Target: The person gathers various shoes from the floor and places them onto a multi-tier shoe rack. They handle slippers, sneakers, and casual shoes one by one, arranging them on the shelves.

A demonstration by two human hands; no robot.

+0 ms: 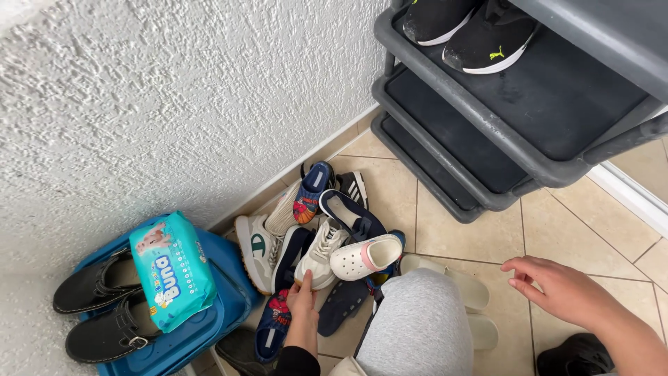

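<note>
The left hand [301, 296] reached into a pile of shoes on the tiled floor [480, 233], its fingers resting on the heel of a cream sneaker [318, 256]; the fingers lay fairly flat, and whether they gripped the sneaker could not be told. That sneaker sat in the middle of the pile. Touching it on the side away from the wall lay a white clog with pink trim [365, 255]. On its wall side stood a white sneaker with a green mark [255, 251]. Beyond it, toward the corner, lay a small blue sandal [311, 193] and a dark slip-on shoe [350, 214].

The right hand [557, 289] hovered well apart from the cream sneaker, over bare tiles, open and holding nothing, fingers loosely spread. A grey-clad knee [417, 327] rose between the two hands.

Farther from the cream sneaker, against the rough white wall [153, 90], a blue box [229, 292] carried a pair of black clogs [97, 306] and a turquoise pack of wipes [170, 268]. A grey shoe rack [501, 132] stood opposite, with black trainers [480, 31] on its top shelf.
</note>
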